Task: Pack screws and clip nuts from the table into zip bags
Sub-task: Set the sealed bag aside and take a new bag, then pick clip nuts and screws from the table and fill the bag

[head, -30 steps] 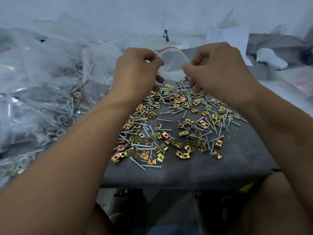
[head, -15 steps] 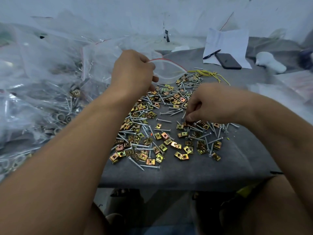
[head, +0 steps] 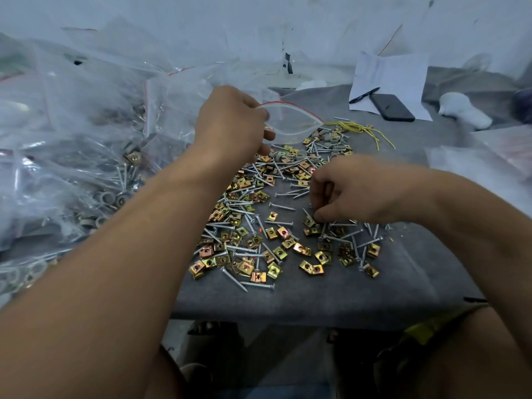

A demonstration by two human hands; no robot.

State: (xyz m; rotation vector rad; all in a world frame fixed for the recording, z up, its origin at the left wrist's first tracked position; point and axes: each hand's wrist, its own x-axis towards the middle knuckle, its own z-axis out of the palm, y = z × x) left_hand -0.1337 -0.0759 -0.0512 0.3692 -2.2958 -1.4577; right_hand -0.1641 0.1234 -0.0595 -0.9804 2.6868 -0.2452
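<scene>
Left hand (head: 233, 122): raised above the far middle of the table, fingers curled, pinching the rim of the zip bag at its left end.
Zip bag (head: 290, 119): small, clear, with a red line along its mouth; the mouth gapes in a lens shape, pointing right; held off the table surface, above the far end of the heap.
Right hand (head: 354, 191): lowered onto the right part of the heap, fingers curled downward with thumb and fingertips close together at the parts; whether they already hold a piece cannot be told.
Screws (head: 282, 207): silver, scattered flat across the middle of the table, mixed among the clip nuts.
Clip nuts (head: 302, 250): brass-coloured squares, spread from the middle toward the near edge.
Table (head: 316, 300): grey surface; the near edge runs below the heap.
Filled bags (head: 86, 156): a heap of clear bags along the left edge, holding screws and other hardware.
Yellow wire (head: 365, 131): loose strands beyond the heap, toward the far right.
Phone (head: 393, 107): dark, near the far right corner, lying on white paper (head: 400, 73) beside a pen (head: 364, 95).
</scene>
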